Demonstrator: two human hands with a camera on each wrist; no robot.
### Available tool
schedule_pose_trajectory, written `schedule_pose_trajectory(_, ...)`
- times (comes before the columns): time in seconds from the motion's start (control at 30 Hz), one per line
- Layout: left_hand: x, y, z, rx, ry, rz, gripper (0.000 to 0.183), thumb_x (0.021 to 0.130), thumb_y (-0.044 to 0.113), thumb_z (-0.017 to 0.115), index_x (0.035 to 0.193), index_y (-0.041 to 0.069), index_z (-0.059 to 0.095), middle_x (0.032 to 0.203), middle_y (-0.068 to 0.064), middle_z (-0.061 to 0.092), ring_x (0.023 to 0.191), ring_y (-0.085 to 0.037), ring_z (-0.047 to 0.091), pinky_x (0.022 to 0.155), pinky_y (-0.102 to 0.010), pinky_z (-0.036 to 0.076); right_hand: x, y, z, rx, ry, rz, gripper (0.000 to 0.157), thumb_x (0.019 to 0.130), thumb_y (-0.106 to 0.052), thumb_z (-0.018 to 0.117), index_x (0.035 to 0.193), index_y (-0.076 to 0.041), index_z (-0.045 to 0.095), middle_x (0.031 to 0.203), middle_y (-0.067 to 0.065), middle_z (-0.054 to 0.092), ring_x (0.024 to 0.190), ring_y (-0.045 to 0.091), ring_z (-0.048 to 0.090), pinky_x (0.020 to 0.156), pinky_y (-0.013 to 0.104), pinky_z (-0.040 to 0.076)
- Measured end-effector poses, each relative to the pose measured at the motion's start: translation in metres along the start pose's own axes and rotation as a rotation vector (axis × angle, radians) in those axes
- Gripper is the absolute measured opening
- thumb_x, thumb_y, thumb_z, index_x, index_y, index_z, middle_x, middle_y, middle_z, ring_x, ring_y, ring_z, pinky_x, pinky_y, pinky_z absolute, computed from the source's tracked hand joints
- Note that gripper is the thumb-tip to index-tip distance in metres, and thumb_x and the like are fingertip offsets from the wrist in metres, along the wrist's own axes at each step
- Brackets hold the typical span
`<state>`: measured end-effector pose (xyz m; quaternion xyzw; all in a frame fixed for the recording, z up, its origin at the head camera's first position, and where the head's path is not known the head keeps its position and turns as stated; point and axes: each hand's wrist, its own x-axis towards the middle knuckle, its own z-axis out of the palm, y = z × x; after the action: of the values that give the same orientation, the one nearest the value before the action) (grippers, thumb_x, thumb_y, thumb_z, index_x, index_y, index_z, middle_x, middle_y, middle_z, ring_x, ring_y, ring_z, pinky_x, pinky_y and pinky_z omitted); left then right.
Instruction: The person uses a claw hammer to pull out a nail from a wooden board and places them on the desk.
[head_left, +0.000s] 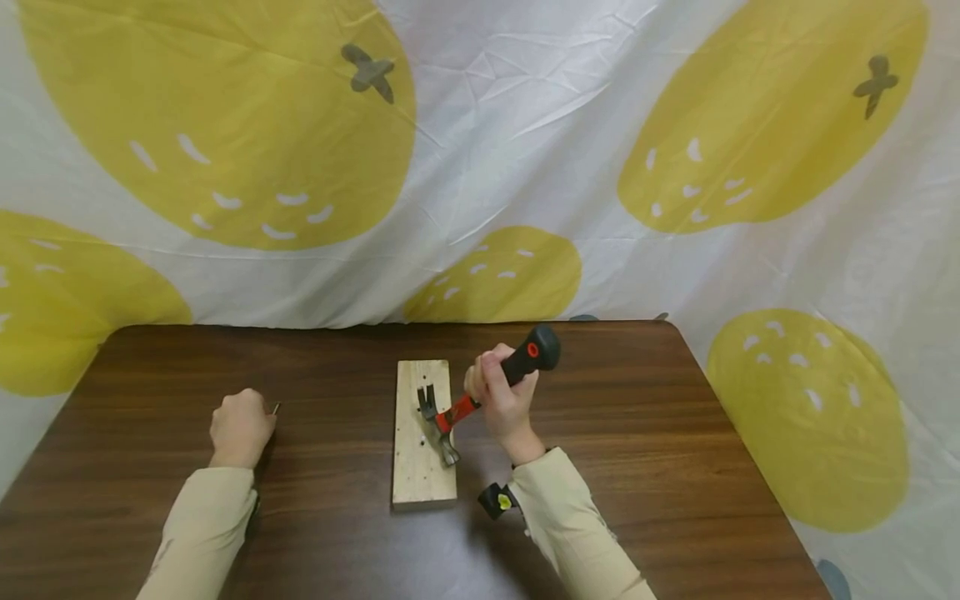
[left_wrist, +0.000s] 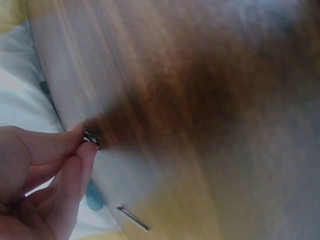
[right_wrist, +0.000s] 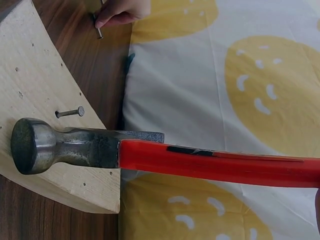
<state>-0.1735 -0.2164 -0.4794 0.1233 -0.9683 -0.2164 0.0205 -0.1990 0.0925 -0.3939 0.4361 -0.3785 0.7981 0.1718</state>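
My right hand (head_left: 506, 400) grips a claw hammer (head_left: 459, 411) by its red and black handle. The hammer's head hangs over a pale wooden board (head_left: 423, 487), and the right wrist view cannot settle whether it touches the wood. Beside the head, a nail (right_wrist: 70, 112) stands up from the board at a slant, partly driven in. Off to the left, my left hand (head_left: 242, 429) is low over the table, thumb and fingertips pinching a small metal nail (left_wrist: 90, 137), mostly hidden by the fingers. Another nail (left_wrist: 132, 219) lies loose on the tabletop near that hand.
The brown wood-grain table (head_left: 337, 533) carries the board near its middle. Small holes or dark spots mark the board's top. A white curtain (head_left: 510, 125) with large yellow fruit shapes hangs along the table's back and right edges.
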Motion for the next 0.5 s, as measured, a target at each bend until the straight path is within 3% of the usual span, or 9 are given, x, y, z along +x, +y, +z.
schedule_pose_trajectory(0.23,0.0,0.0,-0.001,0.003,0.007,0.011,0.023,0.077,0.008,0.058,0.054,0.002,0.057,0.073,-0.031,0.06,0.067,-0.05,0.057,0.05,-0.053,0.045,-0.054,0.076,-0.085,0.015,0.001,0.027,0.021,0.092,0.002,0.037,0.096,-0.008,0.055,0.048,0.0,0.037,0.037,0.009,0.036,0.033,0.028,0.032)
schedule_pose_trajectory(0.33,-0.003,0.007,-0.005,-0.001,0.013,0.029,0.021,0.08,0.008,0.058,0.061,-0.001,0.061,0.075,-0.03,0.061,0.067,-0.049,0.057,0.052,-0.054,0.046,-0.054,0.074,-0.084,-0.006,0.005,0.041,0.026,0.091,0.008,0.034,0.096,-0.006,0.055,0.047,0.003,0.035,0.035,0.012,0.033,0.032,0.03,0.03)
schedule_pose_trajectory(0.43,-0.01,0.023,-0.006,-0.047,0.015,0.118,0.016,0.082,0.007,0.058,0.075,-0.005,0.065,0.079,-0.027,0.064,0.07,-0.046,0.059,0.057,-0.054,0.047,-0.048,0.067,-0.074,-0.011,0.002,0.023,0.023,0.091,0.006,0.035,0.093,-0.005,0.055,0.047,0.003,0.035,0.035,0.011,0.033,0.033,0.028,0.03)
schedule_pose_trajectory(0.5,-0.019,0.037,-0.002,-0.121,-0.027,0.202,0.018,0.082,0.007,0.059,0.088,-0.009,0.064,0.084,-0.025,0.065,0.075,-0.042,0.061,0.063,-0.052,0.049,-0.04,0.056,-0.063,0.011,-0.014,0.018,0.021,0.092,0.002,0.038,0.093,-0.01,0.056,0.047,0.001,0.035,0.036,0.009,0.034,0.033,0.027,0.031)
